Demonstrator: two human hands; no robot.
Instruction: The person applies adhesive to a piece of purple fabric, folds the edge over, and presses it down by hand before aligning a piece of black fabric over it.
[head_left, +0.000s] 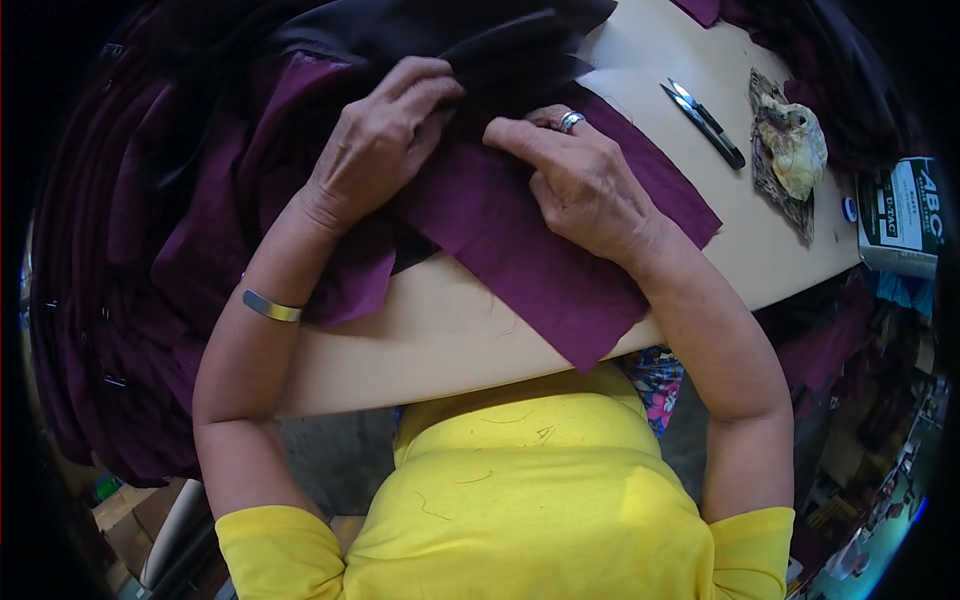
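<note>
Purple fabric lies across the pale table, with a pointed end hanging toward its front edge. Black fabric lies over its far end. My left hand is at the place where the black and purple cloth meet, its fingers curled and pressed together on the cloth. To its right, my right hand, with a ring, rests on the purple cloth with fingers bent inward and thumb near the index finger. What the fingertips pinch is too small to make out.
Black-handled thread snips lie at the right of the table. Beyond them are a crumpled pale item on a dark patterned piece and a green-and-white box. Piled purple cloth fills the left side.
</note>
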